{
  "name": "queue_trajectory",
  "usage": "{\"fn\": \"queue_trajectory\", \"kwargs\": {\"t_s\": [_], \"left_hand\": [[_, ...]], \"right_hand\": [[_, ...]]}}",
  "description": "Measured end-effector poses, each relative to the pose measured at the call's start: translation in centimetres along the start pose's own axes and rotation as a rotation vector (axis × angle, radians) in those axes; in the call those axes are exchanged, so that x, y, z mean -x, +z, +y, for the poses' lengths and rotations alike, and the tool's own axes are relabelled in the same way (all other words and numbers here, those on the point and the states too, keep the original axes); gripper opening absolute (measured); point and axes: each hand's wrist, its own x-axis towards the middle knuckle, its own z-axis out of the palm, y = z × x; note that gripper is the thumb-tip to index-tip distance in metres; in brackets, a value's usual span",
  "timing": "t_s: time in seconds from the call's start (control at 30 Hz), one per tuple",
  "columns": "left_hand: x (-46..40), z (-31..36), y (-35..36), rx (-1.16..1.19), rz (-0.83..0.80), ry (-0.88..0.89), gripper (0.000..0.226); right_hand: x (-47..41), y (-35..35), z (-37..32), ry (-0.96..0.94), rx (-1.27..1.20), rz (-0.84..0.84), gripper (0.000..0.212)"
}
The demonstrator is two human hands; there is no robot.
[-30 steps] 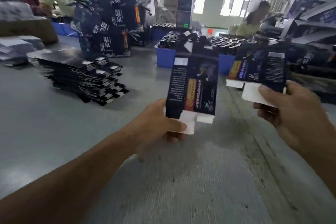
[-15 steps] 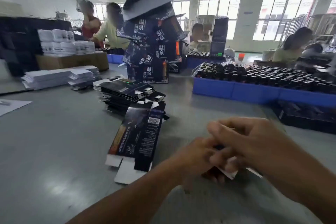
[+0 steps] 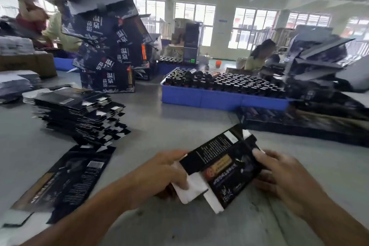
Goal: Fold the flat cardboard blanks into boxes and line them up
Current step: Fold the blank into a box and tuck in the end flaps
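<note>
A grey table [image 3: 179, 122] carries a leaning tower of dark boxes [image 3: 107, 46], a blue tray [image 3: 219, 100] of bottles and a stack of flat blanks [image 3: 79, 114]. Above the near edge, the left hand [image 3: 159, 173] pinches a half-opened box blank [image 3: 223, 166] by its white flap, and the right hand [image 3: 283, 175] curls round its far end.

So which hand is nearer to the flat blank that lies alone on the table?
The left. The left hand grips the near end of the held box, just right of the flat blank. The right hand holds the box's far side, farther from it.
</note>
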Motion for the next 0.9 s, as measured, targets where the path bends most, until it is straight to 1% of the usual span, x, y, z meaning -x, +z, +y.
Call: {"fn": "queue_trajectory", "kwargs": {"t_s": [0.07, 0.13, 0.17, 0.2, 0.23, 0.27, 0.33, 0.37, 0.43, 0.5, 0.53, 0.57, 0.63, 0.67, 0.7, 0.77, 0.8, 0.9], "left_hand": [[0.1, 0.1, 0.3, 0.030, -0.042, 0.021, 0.058], [0.1, 0.3, 0.0, 0.047, -0.048, 0.028, 0.052], [0.1, 0.4, -0.3, 0.041, -0.024, 0.032, 0.047], [0.1, 0.6, -0.8, 0.031, 0.037, 0.028, 0.040], [0.0, 0.6, -1.4, 0.012, 0.126, 0.014, 0.029], [-0.3, 0.3, -2.1, -0.018, 0.237, -0.008, 0.025], [-1.1, -0.8, -3.6, -0.166, 0.464, -0.036, 0.038], [-1.4, -1.3, -4.4, -0.265, 0.551, -0.033, 0.041], [-1.9, -2.4, -5.9, -0.516, 0.648, -0.032, 0.048], [-1.7, -2.7, -6.8, -0.760, 0.697, -0.063, 0.049], [-1.5, -2.7, -6.9, -0.817, 0.719, -0.059, 0.049], [-1.5, -2.5, -6.6, -0.834, 0.728, -0.024, 0.049], [-1.2, -1.7, -5.0, -0.794, 0.701, 0.127, 0.042], [-0.9, -0.9, -3.5, -0.764, 0.657, 0.205, 0.032], [-0.8, -0.3, -2.2, -0.746, 0.597, 0.256, 0.031], [-0.5, 0.6, 0.0, -0.747, 0.493, 0.288, 0.073], [-0.5, 0.8, 0.7, -0.774, 0.473, 0.285, 0.086], [-0.2, 0.6, 2.1, -0.955, 0.458, 0.315, 0.105]], "right_hand": [[-0.1, -0.3, 0.0, -0.009, -0.050, 0.047, 0.034], [0.0, -0.7, -0.1, -0.013, -0.083, 0.058, 0.028], [0.1, -1.0, -0.3, -0.018, -0.097, 0.054, 0.023], [0.1, -1.3, -0.4, -0.025, -0.109, 0.054, 0.020], [0.1, -1.5, -0.6, -0.033, -0.120, 0.059, 0.019], [0.1, -1.6, -0.7, -0.040, -0.129, 0.062, 0.018], [0.1, -1.7, -0.8, -0.046, -0.144, 0.057, 0.017], [0.1, -1.7, -0.8, -0.046, -0.150, 0.051, 0.017], [0.2, -1.8, -0.8, -0.048, -0.160, 0.042, 0.017], [0.3, -1.9, -0.8, -0.054, -0.181, 0.036, 0.018], [0.3, -2.0, -0.9, -0.058, -0.194, 0.031, 0.018], [0.4, -2.0, -0.9, -0.063, -0.211, 0.022, 0.019], [0.6, -1.8, -0.9, -0.069, -0.252, -0.025, 0.023], [0.7, -1.6, -0.9, -0.073, -0.271, -0.058, 0.025], [0.8, -1.3, -0.8, -0.079, -0.288, -0.092, 0.028], [1.1, -0.8, -0.7, -0.095, -0.307, -0.159, 0.033], [1.2, -0.5, -0.6, -0.103, -0.314, -0.187, 0.036], [1.7, 0.2, -0.5, -0.114, -0.345, -0.241, 0.038]]}}
